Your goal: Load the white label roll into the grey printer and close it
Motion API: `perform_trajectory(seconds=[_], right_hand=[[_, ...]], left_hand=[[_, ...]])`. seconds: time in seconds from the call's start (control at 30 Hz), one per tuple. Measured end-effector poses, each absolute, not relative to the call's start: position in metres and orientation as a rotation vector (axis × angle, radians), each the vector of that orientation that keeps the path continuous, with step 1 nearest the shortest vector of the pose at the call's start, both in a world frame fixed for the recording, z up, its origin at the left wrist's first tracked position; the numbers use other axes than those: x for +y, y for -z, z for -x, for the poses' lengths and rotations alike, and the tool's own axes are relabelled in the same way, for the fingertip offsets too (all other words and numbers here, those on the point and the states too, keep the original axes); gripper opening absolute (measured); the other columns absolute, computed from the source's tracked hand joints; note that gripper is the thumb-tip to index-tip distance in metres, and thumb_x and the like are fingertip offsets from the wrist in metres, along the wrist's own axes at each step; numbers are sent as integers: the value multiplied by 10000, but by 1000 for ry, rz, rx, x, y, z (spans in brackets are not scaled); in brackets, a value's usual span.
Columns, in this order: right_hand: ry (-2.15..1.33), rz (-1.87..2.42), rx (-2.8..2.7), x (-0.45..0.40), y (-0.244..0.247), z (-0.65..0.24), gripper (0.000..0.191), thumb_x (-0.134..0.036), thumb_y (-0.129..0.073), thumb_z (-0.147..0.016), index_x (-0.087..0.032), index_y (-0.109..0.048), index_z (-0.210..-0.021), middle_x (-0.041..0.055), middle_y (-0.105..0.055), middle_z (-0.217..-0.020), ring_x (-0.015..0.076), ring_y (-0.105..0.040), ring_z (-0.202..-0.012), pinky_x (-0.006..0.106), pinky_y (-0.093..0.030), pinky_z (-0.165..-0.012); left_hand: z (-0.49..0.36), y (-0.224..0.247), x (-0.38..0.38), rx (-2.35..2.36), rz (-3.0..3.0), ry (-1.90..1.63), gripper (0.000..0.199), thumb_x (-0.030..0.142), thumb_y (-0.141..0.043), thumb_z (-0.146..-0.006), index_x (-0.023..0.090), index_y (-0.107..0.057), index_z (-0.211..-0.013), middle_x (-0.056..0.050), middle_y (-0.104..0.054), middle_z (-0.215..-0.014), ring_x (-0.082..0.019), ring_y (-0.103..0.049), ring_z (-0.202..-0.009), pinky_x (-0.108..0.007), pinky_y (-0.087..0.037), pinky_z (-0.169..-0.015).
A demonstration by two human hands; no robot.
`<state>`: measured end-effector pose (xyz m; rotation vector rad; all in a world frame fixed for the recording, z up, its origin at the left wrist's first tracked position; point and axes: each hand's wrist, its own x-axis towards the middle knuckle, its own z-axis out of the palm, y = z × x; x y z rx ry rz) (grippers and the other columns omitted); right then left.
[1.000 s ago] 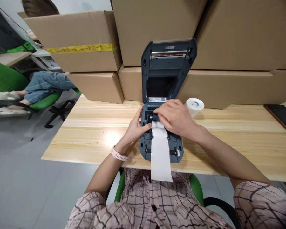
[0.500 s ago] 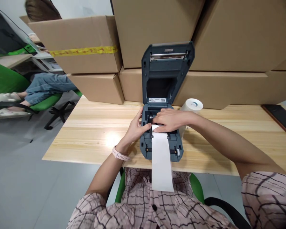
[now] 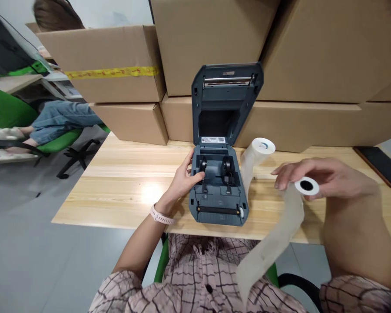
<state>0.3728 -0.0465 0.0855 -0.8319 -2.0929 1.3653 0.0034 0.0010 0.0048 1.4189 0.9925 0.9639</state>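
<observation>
A dark grey label printer (image 3: 219, 202) stands on the wooden table with its lid (image 3: 227, 93) raised and its roll bay showing, no roll inside. My left hand (image 3: 186, 176) rests against the printer's left side, thumb over the rim near the black roll holder (image 3: 203, 164). Off to the right of the printer, my right hand (image 3: 335, 176) holds a small roll of labels (image 3: 293, 191) above the table. The roll's white end and dark core face me. Its loose strip (image 3: 267, 250) hangs down past the table edge towards my lap.
Behind the printer's right side stands another label roll (image 3: 263, 146), partly unwound. Cardboard boxes (image 3: 215, 43) are stacked along the back. A phone (image 3: 381, 165) lies at the right. Beyond the table's left end, a person (image 3: 65, 119) sits on a green chair.
My right hand has lifted the label roll out of the printer's bay and carried it right, its strip trailing. My left hand has stayed on the printer.
</observation>
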Motion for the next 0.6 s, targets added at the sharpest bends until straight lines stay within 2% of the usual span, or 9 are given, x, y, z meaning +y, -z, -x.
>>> perform_trajectory(seconds=[0.07, 0.17, 0.3, 0.4, 0.5, 0.6], right_hand=[[-1345, 1138, -1960, -60, -66, -396, 195, -319, -771, -897, -352, -716, -1081, 73, -791, -1126, 229, -717, -1142, 436, -517, -1035], [-1339, 1461, -1838, -63, -39, -407, 254, -375, -800, -871, -299, -698, -1091, 125, -730, -1292, 269, -654, -1258, 433, -500, -1056], [-1415, 1476, -1810, -55, -19, -408, 363, -442, -803, -861, -265, -686, -1157, 134, -683, -1378, 297, -602, -1323, 457, -469, -1111], [-1392, 1479, -1695, -51, -13, -414, 429, -457, -815, -842, -277, -664, -1201, 120, -690, -1377, 302, -614, -1320, 485, -477, -1129], [-1201, 1528, -1500, -38, -12, -419, 593, -488, -859, -770, -305, -617, -1279, 108, -672, -1406, 320, -613, -1332, 542, -474, -1158], [-1112, 1515, -1519, -11, -12, -412, 843, -458, -915, -674, -332, -537, -1417, 93, -538, -1567, 336, -528, -1434, 547, -423, -1220]], left_hand=[[-4, -5, 1, 1006, -1409, -972, 1011, 388, -799, -754, 163, -332, -1621, -177, -535, -1561, -364, -498, -1445, -444, -527, -1086], [-5, -4, 1, 1005, -1406, -987, 1010, 389, -814, -742, 174, -352, -1613, -170, -507, -1589, -365, -470, -1472, -442, -521, -1096], [-5, -3, 2, 978, -1408, -1007, 1005, 351, -806, -742, 174, -345, -1617, -169, -449, -1634, -344, -445, -1498, -440, -457, -1172], [-2, -2, 4, 974, -1398, -992, 1075, 268, -763, -734, 134, -226, -1655, -206, -410, -1649, -322, -462, -1488, -440, -391, -1225], [1, -1, 6, 935, -1395, -949, 1118, 193, -697, -708, 185, -138, -1677, -182, -403, -1660, -296, -500, -1457, -436, -406, -1211], [1, 0, 8, 913, -1398, -945, 1123, 158, -650, -693, 223, -119, -1680, -161, -411, -1660, -278, -519, -1441, -418, -429, -1189]])
